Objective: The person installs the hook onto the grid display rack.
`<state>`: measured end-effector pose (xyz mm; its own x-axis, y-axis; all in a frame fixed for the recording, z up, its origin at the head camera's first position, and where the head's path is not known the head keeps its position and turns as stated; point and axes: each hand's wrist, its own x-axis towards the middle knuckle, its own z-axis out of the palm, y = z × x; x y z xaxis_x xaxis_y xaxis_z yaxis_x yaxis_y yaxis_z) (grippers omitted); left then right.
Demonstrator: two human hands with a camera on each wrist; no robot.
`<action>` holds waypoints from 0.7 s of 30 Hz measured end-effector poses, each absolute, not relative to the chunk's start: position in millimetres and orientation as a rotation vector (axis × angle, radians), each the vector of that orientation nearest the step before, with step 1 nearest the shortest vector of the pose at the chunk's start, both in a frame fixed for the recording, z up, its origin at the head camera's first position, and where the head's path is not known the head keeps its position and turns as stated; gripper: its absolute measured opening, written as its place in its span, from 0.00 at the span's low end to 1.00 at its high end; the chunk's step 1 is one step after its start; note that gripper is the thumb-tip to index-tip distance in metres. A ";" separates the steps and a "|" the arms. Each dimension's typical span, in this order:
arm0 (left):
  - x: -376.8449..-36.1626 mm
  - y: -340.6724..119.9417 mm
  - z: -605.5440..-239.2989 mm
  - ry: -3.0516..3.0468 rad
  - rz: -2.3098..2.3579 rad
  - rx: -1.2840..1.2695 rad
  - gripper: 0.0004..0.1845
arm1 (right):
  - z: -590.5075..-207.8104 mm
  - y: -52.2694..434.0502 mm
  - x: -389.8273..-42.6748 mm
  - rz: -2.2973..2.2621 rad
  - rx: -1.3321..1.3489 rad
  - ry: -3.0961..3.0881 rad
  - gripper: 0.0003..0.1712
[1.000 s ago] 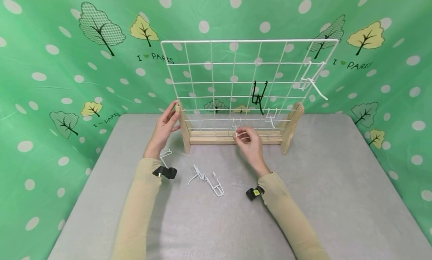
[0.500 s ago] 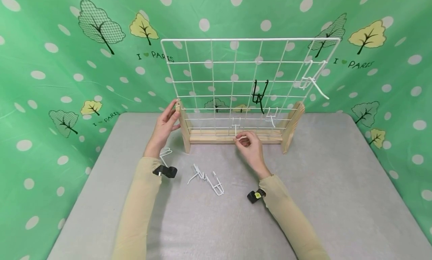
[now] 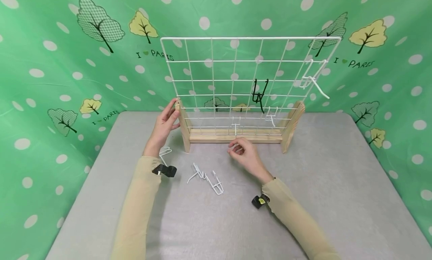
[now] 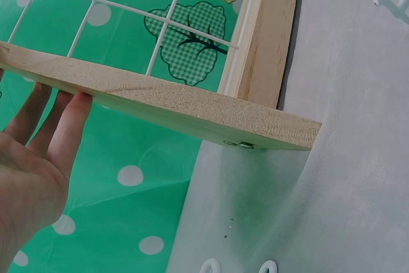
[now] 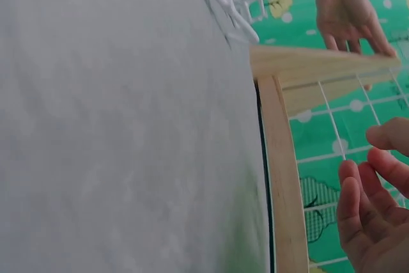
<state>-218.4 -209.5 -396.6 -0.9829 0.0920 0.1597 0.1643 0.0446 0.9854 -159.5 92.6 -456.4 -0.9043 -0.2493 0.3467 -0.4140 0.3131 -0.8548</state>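
Observation:
A white wire grid panel (image 3: 213, 80) stands in a wooden base with two side posts. My left hand (image 3: 163, 127) grips the upper part of the left wooden post (image 3: 183, 129); in the left wrist view several fingers (image 4: 73, 116) lie against its outer face. My right hand (image 3: 245, 155) is in front of the base's bottom rail, fingers loosely curled, holding nothing. Just behind it, a small white hook (image 3: 236, 126) hangs low on the grid. Another small white hook (image 3: 271, 118), a black hook (image 3: 258, 97) and a larger white hook (image 3: 311, 81) hang farther right.
Several white hooks (image 3: 216, 185) lie on the grey table (image 3: 216, 226) in front of the stand, one partly hidden by my left wrist. A green cloth (image 3: 111, 76) with dots and trees hangs behind and around the table.
My right hand has let go of the small white hook and drawn back toward me, leaving it hanging on the grid. My left hand has stayed on the post.

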 end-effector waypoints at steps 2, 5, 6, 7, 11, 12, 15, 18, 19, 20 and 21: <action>-218.2 -209.7 -396.6 -2.232 -2.115 -0.274 0.28 | -456.8 92.2 -156.8 1.638 0.671 -2.442 0.08; -217.8 -209.7 -396.3 -2.230 -2.112 -0.275 0.28 | -456.8 91.9 -152.5 1.630 0.724 -2.468 0.07; -217.7 -209.8 -396.2 -2.231 -2.111 -0.276 0.28 | -456.9 91.8 -151.2 1.622 0.736 -2.479 0.07; -217.8 -209.7 -396.2 -2.231 -2.111 -0.277 0.28 | -456.9 91.9 -150.0 1.616 0.743 -2.493 0.07; -217.9 -209.5 -396.2 -2.232 -2.114 -0.275 0.28 | -456.1 92.6 -145.4 1.613 0.766 -2.555 0.07; -217.9 -209.6 -396.3 -2.232 -2.115 -0.274 0.28 | -455.7 92.8 -144.1 1.622 0.775 -2.571 0.07; -217.8 -209.9 -396.4 -2.231 -2.119 -0.271 0.28 | -454.0 93.2 -140.3 1.670 0.823 -2.587 0.08; -217.8 -210.3 -396.6 -2.232 -2.116 -0.270 0.28 | -452.8 93.0 -137.5 1.714 0.854 -2.596 0.08; -217.8 -210.4 -396.6 -2.233 -2.115 -0.270 0.28 | -452.6 92.8 -136.9 1.726 0.857 -2.600 0.08; -218.0 -210.4 -396.8 -2.235 -2.114 -0.272 0.28 | -452.6 92.7 -136.3 1.735 0.859 -2.608 0.08; -218.0 -210.4 -396.8 -2.235 -2.113 -0.271 0.28 | -452.6 92.6 -135.8 1.747 0.855 -2.617 0.08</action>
<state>-218.0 -210.4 -396.8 -0.9831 0.0903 0.1593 0.1641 0.0486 0.9852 -135.8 92.6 -452.6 -0.8560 -0.4830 0.1842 -0.3553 0.2909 -0.8883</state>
